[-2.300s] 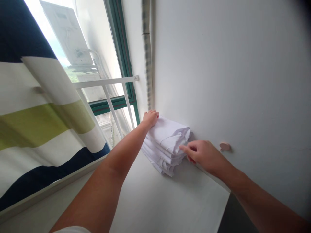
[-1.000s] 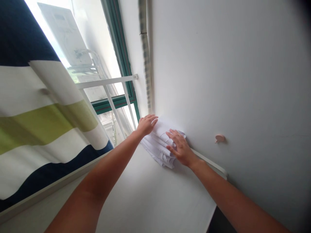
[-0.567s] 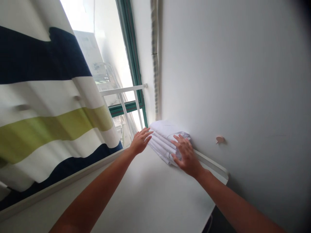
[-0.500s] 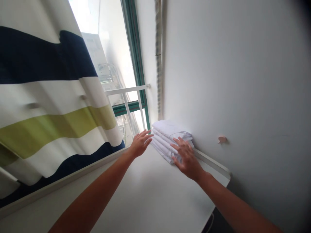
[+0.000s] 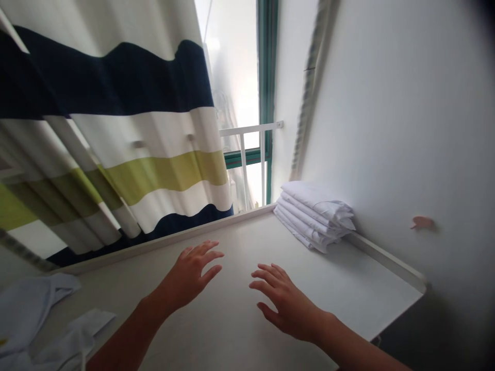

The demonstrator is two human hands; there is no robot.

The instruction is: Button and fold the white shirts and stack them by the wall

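Note:
A stack of folded white cloth (image 5: 313, 214), several layers high, lies in the far right corner of the white table (image 5: 240, 242), against the wall. My left hand (image 5: 193, 273) hovers over the middle of the table, its fingers spread and holding nothing. To its right, my right hand (image 5: 280, 299) is also over the tabletop with fingers apart, nearer to me than the stack and not touching it. Loose, crumpled white cloth (image 5: 29, 309) lies at the table's left end, partly cut off by the frame edge.
A striped curtain (image 5: 166, 170) in white, navy and green hangs behind the table. Beside it are a window with a green frame (image 5: 266, 77) and a white railing (image 5: 251, 130). A raised rim (image 5: 390, 260) edges the table; a pink hook (image 5: 421, 222) sits on the right wall.
Both hands have drawn back from the folded stack toward me, and the stack stays in its corner. My view has swung left, bringing the crumpled cloth into sight.

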